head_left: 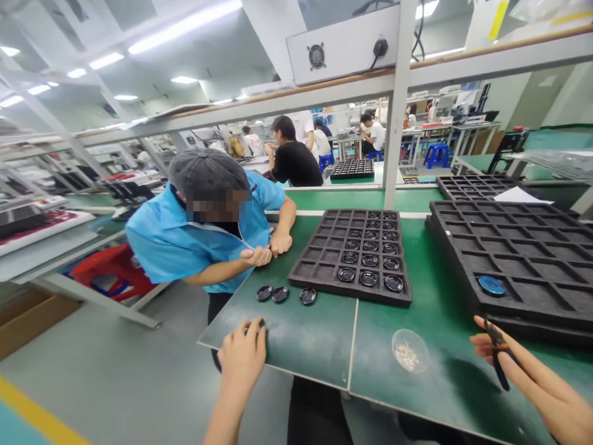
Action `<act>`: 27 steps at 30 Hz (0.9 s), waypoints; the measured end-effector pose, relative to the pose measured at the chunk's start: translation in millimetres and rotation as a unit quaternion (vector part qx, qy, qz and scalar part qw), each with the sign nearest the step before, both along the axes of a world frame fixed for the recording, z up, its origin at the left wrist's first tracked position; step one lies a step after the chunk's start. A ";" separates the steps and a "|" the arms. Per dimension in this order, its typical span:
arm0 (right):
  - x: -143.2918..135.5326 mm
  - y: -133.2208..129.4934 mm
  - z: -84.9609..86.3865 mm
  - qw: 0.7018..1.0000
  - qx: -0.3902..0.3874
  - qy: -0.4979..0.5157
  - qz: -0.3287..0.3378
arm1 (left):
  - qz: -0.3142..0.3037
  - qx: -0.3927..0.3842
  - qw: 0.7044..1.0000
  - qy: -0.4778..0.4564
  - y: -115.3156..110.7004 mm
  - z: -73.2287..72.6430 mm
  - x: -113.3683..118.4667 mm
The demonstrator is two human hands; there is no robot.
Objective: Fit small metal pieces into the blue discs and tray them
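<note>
Lead: Grip?
Me: Right hand [523, 364] has nippers [498, 352], fingers loosely curled round the handles. Left hand [244, 349] half curled, near the edge of the surface [306, 346]. Something dark at its fingertips; mostly covered, can't tell if it's held.
Lead: Parts?
Me: Three black discs [280, 294] loose on the surface, just beyond my left hand. More in the tray [319, 255], mostly its right columns. Dish [422, 346] of pale bits [406, 357] between my hands.
Lead: Step?
Me: My read: taking up a disc for trimming.
Lead: Next move needs?
Me: Probably left hand steadying one disc, nippers brought across to it.
</note>
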State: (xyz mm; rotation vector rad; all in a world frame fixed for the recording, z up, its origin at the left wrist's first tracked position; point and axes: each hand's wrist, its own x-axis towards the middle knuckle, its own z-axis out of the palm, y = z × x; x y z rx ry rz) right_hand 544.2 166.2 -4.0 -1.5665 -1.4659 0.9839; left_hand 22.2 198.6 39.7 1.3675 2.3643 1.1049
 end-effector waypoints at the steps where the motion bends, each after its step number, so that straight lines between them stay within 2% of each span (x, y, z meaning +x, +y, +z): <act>1: -5.2 2.9 5.6 1.000 0.003 0.009 -0.001 | -0.021 0.026 0.997 -0.069 2.9 -0.4 0.9; 2: -11.4 6.2 11.7 1.000 0.010 0.015 -0.001 | -0.040 0.048 0.990 -0.124 8.1 0.2 7.4; 4: -26.9 14.0 25.5 0.999 0.039 0.013 0.014 | -0.080 0.069 0.973 -0.205 24.5 3.6 34.7; 6: -45.9 23.4 41.3 0.995 0.084 -0.005 0.053 | -0.126 0.062 0.932 -0.335 45.4 9.3 75.8; 7: -56.0 28.5 49.6 0.991 0.109 -0.023 0.080 | -0.153 0.049 0.879 -0.448 55.9 13.0 98.9; 10: -83.0 45.2 72.2 0.965 0.178 -0.116 0.155 | -0.229 -0.017 0.753 -0.617 81.8 25.3 165.4; 13: -96.5 60.8 82.7 0.930 0.232 -0.209 0.193 | -0.295 -0.071 0.643 -0.704 94.2 32.9 211.2; 14: -97.6 64.9 82.6 0.923 0.243 -0.229 0.192 | -0.309 -0.078 0.616 -0.721 95.6 33.5 220.6; 15: -97.5 68.3 81.1 0.919 0.249 -0.240 0.187 | -0.320 -0.079 0.601 -0.728 95.9 33.3 227.3; 18: -95.0 74.5 73.1 0.919 0.265 -0.249 0.153 | -0.344 -0.086 0.593 -0.723 92.4 30.6 236.6; 21: -95.4 75.8 68.2 0.898 0.298 -0.296 0.131 | -0.350 -0.075 0.634 -0.685 87.6 29.4 240.1; 24: -97.9 74.1 68.1 0.876 0.317 -0.347 0.110 | -0.342 -0.025 0.677 -0.651 86.1 30.1 244.1; 27: -98.4 72.4 67.4 0.878 0.306 -0.356 0.093 | -0.352 -0.025 0.679 -0.644 86.8 29.2 245.9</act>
